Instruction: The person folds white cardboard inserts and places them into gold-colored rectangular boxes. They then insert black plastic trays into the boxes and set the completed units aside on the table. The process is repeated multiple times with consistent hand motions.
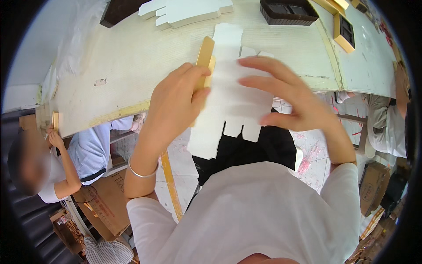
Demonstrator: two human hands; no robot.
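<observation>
A flat white carton blank (231,97) with cut flaps lies over the table's near edge, its lower end reaching above my lap. Along its left side a narrow gold panel (205,55) is folded up. My left hand (176,99) is closed on this gold panel, thumb and fingers pinching it. Over the right part of the blank, my right hand (296,99) is open, with its fingers spread and slightly blurred by motion. Whether its fingertips touch the card I cannot tell.
On the pale table (118,70), a stack of white blanks (193,12) lies at the back, with a dark plastic tray (289,12) to its right. A gold box with a dark insert (344,33) stands farther right. People sit at left (66,154) and right (387,116); cardboard boxes (105,207) stand below.
</observation>
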